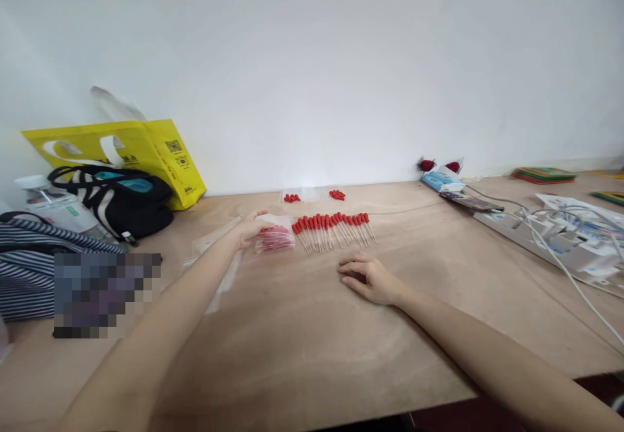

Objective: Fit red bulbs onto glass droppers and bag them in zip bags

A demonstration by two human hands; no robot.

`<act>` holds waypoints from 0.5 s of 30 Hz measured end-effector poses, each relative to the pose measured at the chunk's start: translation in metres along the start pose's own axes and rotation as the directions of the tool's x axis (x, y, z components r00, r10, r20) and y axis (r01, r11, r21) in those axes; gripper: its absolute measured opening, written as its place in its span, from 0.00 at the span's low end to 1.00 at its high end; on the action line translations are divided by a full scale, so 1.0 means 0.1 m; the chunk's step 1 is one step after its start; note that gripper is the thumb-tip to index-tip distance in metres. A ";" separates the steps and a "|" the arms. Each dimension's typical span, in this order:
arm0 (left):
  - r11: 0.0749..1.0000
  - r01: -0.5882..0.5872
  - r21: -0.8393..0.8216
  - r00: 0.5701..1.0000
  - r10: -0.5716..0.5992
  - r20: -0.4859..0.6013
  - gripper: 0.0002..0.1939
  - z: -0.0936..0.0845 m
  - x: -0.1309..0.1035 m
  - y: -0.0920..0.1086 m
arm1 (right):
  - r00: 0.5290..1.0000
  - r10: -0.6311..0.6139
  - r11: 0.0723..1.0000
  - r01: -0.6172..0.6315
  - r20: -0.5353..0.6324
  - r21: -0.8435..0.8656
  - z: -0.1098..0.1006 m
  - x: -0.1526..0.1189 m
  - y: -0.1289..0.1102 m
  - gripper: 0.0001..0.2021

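My left hand [252, 229] is at the left edge of a stack of small clear plastic bags [275, 240] with pink-red stripes, its fingers closed on the bags' edge. Right of the stack lies a row of droppers [331, 227], thin clear tubes with red bulbs pointing away from me. My right hand [366, 279] rests on the tabletop in front of the row, fingers loosely bent and apart, with nothing in it. Behind the row are two small groups of loose red bulbs [292, 198]. Clear plastic sheeting [225, 282] lies partly hidden under my left forearm.
On the left stand a yellow bag [180, 178], a black bag [146, 214], a plastic bottle [68, 211] and striped cloth [29, 282]. At the right are a blue-white tissue pack [441, 182], a power strip [521, 240], cables and papers. A white wall [312, 75] closes off the back.
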State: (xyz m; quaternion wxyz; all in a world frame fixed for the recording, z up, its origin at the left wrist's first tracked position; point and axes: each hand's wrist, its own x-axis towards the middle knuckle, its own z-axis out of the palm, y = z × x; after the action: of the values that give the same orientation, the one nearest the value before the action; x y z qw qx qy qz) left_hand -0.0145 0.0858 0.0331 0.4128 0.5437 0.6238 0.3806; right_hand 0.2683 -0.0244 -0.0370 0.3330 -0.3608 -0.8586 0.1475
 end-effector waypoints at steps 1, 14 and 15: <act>0.999 -0.001 0.043 1.000 0.002 -0.009 0.28 0.01 0.08 -0.03 | 1.000 0.002 1.000 -0.002 0.005 0.004 0.01 0.00 0.00 0.10; 0.539 -0.050 0.841 0.953 0.279 -0.121 0.30 -0.59 -0.55 -0.51 | 0.999 0.023 0.997 -0.026 0.044 0.067 -0.04 0.02 0.01 0.11; 0.491 0.005 0.871 0.958 0.249 -0.146 0.32 -0.66 -0.63 -0.63 | 0.999 0.021 0.998 -0.024 0.045 0.060 -0.04 0.02 0.01 0.11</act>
State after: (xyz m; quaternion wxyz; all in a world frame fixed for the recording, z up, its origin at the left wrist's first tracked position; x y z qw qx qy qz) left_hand -0.0944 0.0140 0.0055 -0.0252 0.6667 0.7364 0.1121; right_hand 0.2703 -0.0225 -0.0337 0.3229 -0.3568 -0.8569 0.1850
